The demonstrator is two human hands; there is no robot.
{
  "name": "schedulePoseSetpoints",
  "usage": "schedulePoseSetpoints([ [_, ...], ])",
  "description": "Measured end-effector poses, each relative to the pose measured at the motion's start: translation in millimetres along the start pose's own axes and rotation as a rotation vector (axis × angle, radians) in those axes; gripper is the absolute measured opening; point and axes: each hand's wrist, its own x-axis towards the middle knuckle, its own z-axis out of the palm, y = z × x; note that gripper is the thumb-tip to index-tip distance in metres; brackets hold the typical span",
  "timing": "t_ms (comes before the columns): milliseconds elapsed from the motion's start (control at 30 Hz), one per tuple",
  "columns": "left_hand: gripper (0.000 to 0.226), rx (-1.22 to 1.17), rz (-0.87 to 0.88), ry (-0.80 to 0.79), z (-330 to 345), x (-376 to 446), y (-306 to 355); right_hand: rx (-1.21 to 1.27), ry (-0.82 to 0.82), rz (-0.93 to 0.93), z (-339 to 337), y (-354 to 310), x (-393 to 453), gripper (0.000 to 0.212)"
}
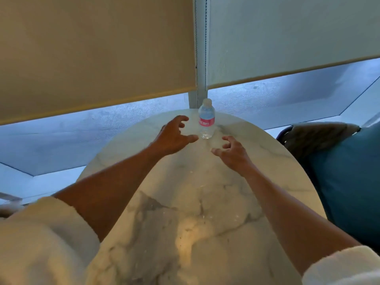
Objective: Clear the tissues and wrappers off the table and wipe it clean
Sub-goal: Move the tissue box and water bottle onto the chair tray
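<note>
A round white marble table (205,202) with grey veins fills the middle of the head view. Small crumbs and specks are scattered on its middle and near part. No tissue or wrapper shows on it. My left hand (174,136) hovers over the far part of the table, fingers curled apart, holding nothing. My right hand (232,151) hovers a little nearer and to the right, fingers also spread and empty. Between and just beyond the two hands stands a small clear water bottle (206,120) with a pink label and white cap, untouched.
A teal cushioned chair (349,182) with a brown cloth over its back presses against the table's right side. Roller blinds (92,58) hang over a window behind the table. White fluffy sleeves cover my upper arms at the bottom corners.
</note>
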Motion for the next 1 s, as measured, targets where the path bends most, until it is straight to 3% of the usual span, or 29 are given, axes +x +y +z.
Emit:
schedulePoseSetpoints([
  [167,0.089,0.156,0.106,-0.017,-1,56,28,-0.031,-0.048,-0.065,4,-2,51,0.081],
  [367,0.090,0.195,0.143,-0.056,20,101,53,-0.035,-0.040,-0.101,19,-9,94,0.093],
  [533,0.081,0.003,-0.019,-0.049,42,124,47,0.039,-0.009,-0.119,34,-9,112,0.075],
  [700,0.064,-0.041,-0.042,0.043,51,126,36,0.082,0.042,-0.135,41,-5,123,0.045],
  [1000,0.057,-0.110,-0.030,0.037,41,97,23,0.117,0.078,-0.181,49,-5,94,0.044],
])
